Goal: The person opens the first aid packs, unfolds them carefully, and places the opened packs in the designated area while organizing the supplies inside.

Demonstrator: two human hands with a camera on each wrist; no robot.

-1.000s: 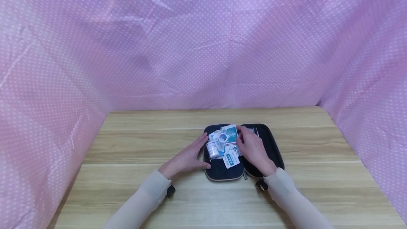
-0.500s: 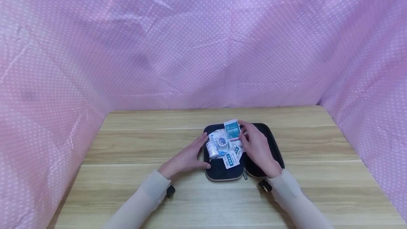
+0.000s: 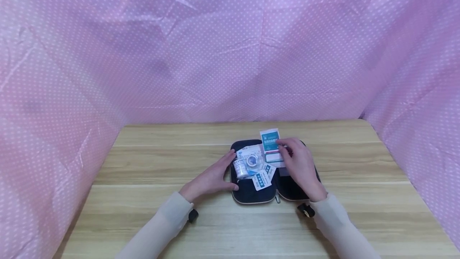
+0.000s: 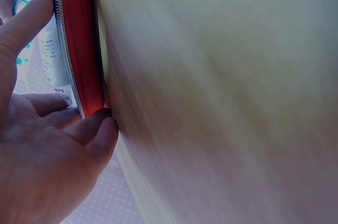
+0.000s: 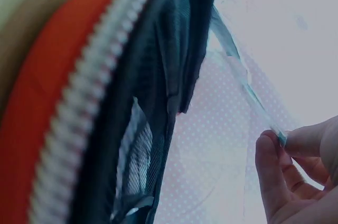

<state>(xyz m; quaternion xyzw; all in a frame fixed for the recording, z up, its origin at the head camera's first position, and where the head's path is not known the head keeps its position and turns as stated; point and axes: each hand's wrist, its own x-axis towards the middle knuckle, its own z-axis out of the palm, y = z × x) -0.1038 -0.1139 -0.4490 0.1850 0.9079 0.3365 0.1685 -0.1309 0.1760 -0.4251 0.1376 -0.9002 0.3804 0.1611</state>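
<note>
A zip-up first-aid case (image 3: pixel 253 196), black inside and red outside (image 4: pixel 80 39), lies spread on the table. My left hand (image 3: pixel 212 177) holds its left rim, thumb near the front corner and fingers farther back. Above the right half, my right hand (image 3: pixel 299 165) pinches the right edge of a flat teal-and-white packet (image 3: pixel 270 141), seen edge-on in the right wrist view. In the left half lie a wrapped bandage roll (image 3: pixel 240 169), a clear-bagged roll of tape (image 3: pixel 252 160) and small white-and-teal sachets (image 3: pixel 261 180).
The case's right half has a mesh pocket (image 5: pixel 138 155) inside. A zipper pull (image 3: pixel 277 197) hangs between the halves at the front. Wood-grain table (image 3: pixel 161 163) surrounds the case, and pink dotted cloth (image 3: pixel 230 51) encloses the back and sides.
My right hand has drawn the teal-and-white packet up off the pile, toward the back and right, baring more of the tape roll and sachets. My left hand stays in place.
</note>
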